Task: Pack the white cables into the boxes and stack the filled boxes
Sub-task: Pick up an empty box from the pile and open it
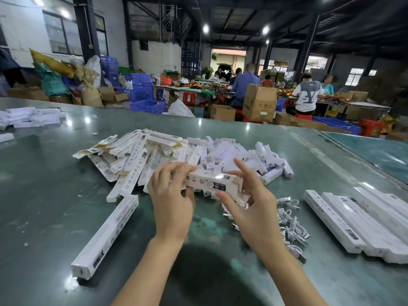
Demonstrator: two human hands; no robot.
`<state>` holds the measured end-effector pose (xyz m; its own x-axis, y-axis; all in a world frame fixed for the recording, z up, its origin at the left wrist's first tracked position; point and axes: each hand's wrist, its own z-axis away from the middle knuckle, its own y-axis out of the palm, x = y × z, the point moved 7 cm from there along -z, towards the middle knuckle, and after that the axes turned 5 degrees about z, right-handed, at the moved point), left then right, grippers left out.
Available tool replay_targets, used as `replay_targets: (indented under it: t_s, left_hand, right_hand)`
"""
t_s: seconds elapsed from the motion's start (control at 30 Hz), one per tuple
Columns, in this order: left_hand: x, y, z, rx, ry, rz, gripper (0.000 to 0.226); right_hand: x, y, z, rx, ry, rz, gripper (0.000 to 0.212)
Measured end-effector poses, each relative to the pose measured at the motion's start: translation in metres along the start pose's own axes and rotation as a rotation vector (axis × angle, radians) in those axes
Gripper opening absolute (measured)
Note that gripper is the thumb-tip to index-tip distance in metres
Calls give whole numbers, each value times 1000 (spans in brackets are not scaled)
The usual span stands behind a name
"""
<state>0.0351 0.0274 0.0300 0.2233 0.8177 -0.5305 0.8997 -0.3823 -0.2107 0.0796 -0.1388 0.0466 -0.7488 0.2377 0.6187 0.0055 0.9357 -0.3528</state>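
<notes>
At a green factory surface [66, 217], I hold a long white box [212, 182] between both hands. My left hand [171, 195] grips its left end, fingers curled over the top; my right hand [251, 206] pinches the right end, where a flap seems to stand open, forefinger raised. I judge this the loading or closing step; the next move calls for tucking that end shut and laying the box with the filled boxes [357, 219] at right. White cables [291, 224] lie heaped just beyond my right wrist. Flat cartons [132, 160] show "CE" and "RoHS"; finer print is unreadable.
</notes>
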Motion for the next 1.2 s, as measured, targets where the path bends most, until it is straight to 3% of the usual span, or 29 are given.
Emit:
replay_targets:
  t_s: [0.07, 0.17, 0.23, 0.3, 0.33, 0.4, 0.47, 0.57, 0.7, 0.83, 0.93, 1.03, 1.2]
  left_hand:
    - [0, 3, 2, 0, -48, 47, 51]
    - [9, 2, 5, -78, -295, 259, 63]
    - [14, 5, 10, -105, -486, 426, 39]
    - [11, 19, 17, 70, -653, 539, 8]
    - [7, 28, 22, 189, -666, 580, 27]
    - [-3, 44, 32, 389, -648, 581, 59]
    - [-1, 49, 37, 399, -629, 541, 61]
    - [26, 41, 35, 168, -768, 626, 30]
    - [50, 22, 32, -117, -849, 636, 15]
    - [53, 18, 29, -200, -806, 617, 15]
    - [57, 18, 29, -211, -788, 628, 19]
    - [59, 20, 29, -209, -791, 646, 19]
    - [59, 26, 30, -161, -791, 653, 15]
  right_hand:
    - [3, 2, 1, -57, -59, 167, 54]
    - [6, 0, 4, -180, -125, 259, 35]
    - [1, -10, 6, -301, -103, 255, 30]
    - [-5, -17, 7, -377, -89, 264, 32]
    - [-6, -16, 7, -371, -96, 284, 34]
    - [-6, -8, 7, -270, -141, 323, 39]
    - [-5, 11, 8, -71, -171, 301, 44]
    - [-14, 32, 14, 162, -95, 325, 44]
    - [-32, 30, -1, 101, 85, 551, 32]
    - [-59, 61, -31, 453, 205, 943, 41]
    - [-76, 82, -40, 649, 228, 1091, 40]
    - [-84, 91, -42, 672, 226, 1138, 42]
    - [-81, 89, -46, 529, 191, 1127, 33]
